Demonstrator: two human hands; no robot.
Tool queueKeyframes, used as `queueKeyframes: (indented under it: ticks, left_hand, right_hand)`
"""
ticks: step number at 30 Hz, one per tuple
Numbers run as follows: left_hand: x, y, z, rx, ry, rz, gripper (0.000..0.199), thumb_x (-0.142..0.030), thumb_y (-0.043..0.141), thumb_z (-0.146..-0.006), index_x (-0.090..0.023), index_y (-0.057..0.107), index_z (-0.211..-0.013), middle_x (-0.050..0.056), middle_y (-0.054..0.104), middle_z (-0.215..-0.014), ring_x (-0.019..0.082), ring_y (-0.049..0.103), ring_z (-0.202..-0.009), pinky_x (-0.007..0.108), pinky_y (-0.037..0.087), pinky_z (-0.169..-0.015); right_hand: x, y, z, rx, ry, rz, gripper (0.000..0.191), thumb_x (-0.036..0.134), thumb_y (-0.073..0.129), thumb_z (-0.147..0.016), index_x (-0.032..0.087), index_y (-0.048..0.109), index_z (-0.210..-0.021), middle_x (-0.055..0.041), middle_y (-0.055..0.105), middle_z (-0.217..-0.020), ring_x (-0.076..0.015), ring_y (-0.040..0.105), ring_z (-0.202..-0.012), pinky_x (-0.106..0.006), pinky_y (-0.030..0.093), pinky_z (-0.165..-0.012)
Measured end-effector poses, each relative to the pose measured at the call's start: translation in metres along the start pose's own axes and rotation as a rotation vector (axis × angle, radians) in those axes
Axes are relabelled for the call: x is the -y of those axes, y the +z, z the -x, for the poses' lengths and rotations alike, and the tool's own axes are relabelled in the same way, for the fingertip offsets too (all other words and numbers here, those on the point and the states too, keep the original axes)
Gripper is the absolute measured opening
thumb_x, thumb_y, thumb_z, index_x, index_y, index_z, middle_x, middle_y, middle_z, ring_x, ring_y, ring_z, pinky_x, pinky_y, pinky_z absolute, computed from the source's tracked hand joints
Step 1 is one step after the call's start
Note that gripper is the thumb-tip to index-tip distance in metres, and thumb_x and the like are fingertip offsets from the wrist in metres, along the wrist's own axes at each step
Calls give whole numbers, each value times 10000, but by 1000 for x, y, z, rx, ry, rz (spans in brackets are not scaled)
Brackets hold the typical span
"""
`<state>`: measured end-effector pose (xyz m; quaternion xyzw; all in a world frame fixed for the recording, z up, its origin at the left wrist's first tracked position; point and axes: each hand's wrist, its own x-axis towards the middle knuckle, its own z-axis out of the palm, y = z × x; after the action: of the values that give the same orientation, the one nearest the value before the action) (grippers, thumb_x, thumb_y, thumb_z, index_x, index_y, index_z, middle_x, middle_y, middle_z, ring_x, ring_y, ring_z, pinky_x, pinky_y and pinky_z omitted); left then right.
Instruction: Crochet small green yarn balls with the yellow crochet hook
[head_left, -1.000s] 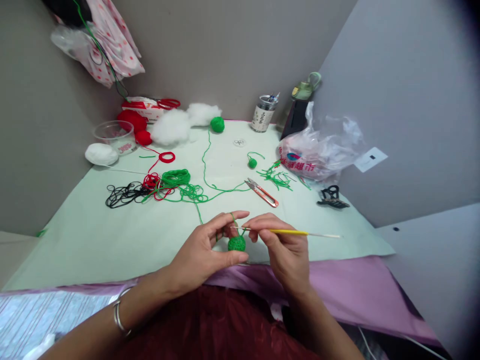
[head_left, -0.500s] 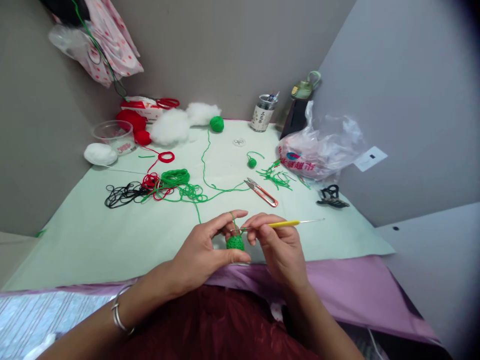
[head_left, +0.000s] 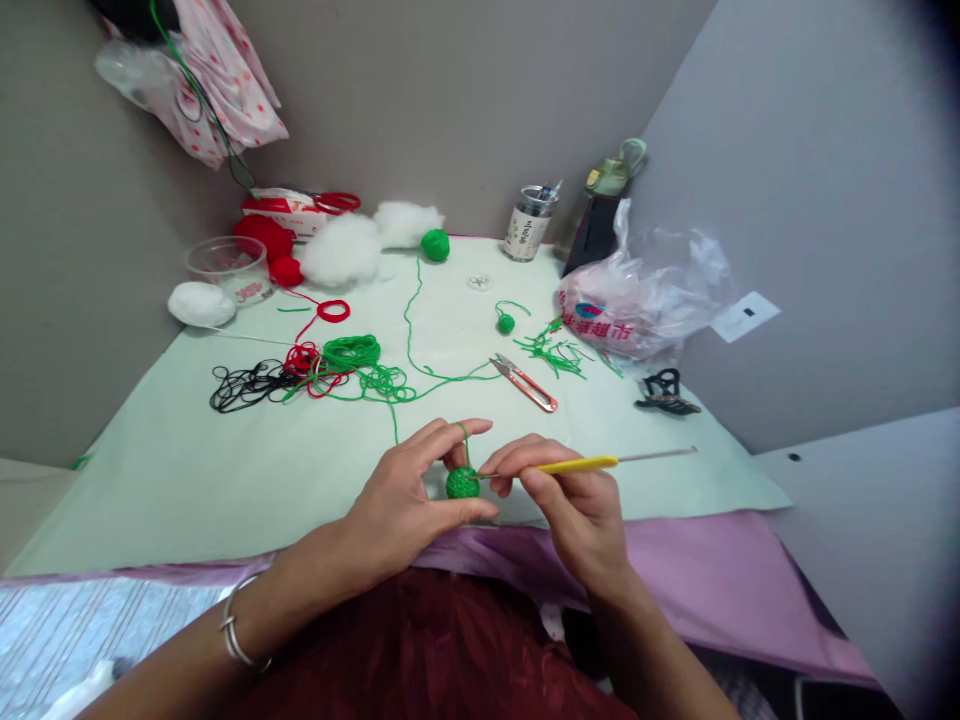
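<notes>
A small round piece of green crochet (head_left: 462,484) sits between the thumb and fingers of my left hand (head_left: 409,485). Green yarn (head_left: 466,447) runs up from it over my raised left index finger. My right hand (head_left: 577,500) grips a crochet hook (head_left: 577,465) by its yellow handle. The hook's thin metal tip touches the upper right side of the crochet piece; whether it goes through a stitch I cannot tell. The hook's other metal end points right, over the table. My left middle and lower fingers are partly hidden behind the work.
Orange-handled thread snips (head_left: 529,385) lie beyond my hands, with green yarn scraps (head_left: 556,355) near them. Tangled black yarn (head_left: 247,388) and a green skein (head_left: 351,352) are at left. White stuffing (head_left: 341,250), a green yarn ball (head_left: 435,245) and a plastic bag (head_left: 637,300) stand farther back.
My right hand has shifted slightly right and down with the hook, which now lies flatter. The crochet piece has turned in my left hand and shows a rounder face.
</notes>
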<state>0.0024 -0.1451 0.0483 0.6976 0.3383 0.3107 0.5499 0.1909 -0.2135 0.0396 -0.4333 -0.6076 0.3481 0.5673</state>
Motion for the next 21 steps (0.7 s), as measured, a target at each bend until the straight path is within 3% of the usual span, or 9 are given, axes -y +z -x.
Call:
queueKeyframes:
  ticks: [5,10,13,16,18,21]
  left_hand:
    - [4,1,0,-46,11,-33,578,-318,883,-753,-280,731,-1310,-15,569,-860,192,570,-838,328,461,-840]
    - [5,7,5,-100,10,21,525,-240,827,-792,-274,734,-1307,-11,579,-846,193,571,-831,326,468,-848]
    - [5,10,12,-93,64,14,507,-266,753,-886,-259,684,-1388,16,611,-912,204,589,-885,332,486,-889]
    - [2,9,19,-10,70,96,466,-320,652,-981,-256,644,-1443,63,658,-1097,226,609,-1052,350,471,-1003]
    - [-2,8,21,65,-24,262,481,-369,627,-1007,-279,614,-1479,67,669,-1177,230,613,-1120,354,464,-1035]
    - [-5,7,20,94,-185,574,536,-383,728,-948,-327,623,-1471,40,679,-1130,212,628,-1075,335,482,-988]
  right_hand:
    - [5,4,6,78,-296,373,260,111,552,-1010,247,699,-1178,-78,784,-1034,-198,740,-940,-334,615,-802]
    - [0,13,12,30,-529,718,310,108,556,-994,193,673,-1268,-144,781,-1070,-227,737,-947,-328,636,-781]
    - [-3,16,15,1,-563,793,376,110,572,-989,212,669,-1338,-142,780,-1051,-249,749,-973,-344,645,-813]
    - [-3,14,19,-28,-525,778,543,78,625,-961,292,601,-1460,-90,769,-1027,-236,755,-946,-346,649,-855]
    - [-4,10,22,-33,-513,736,632,64,648,-945,348,561,-1503,-61,759,-1039,-225,759,-933,-339,654,-860]
    - [-5,4,23,-18,-560,691,636,85,645,-955,346,542,-1525,-65,754,-1092,-218,760,-947,-327,667,-830]
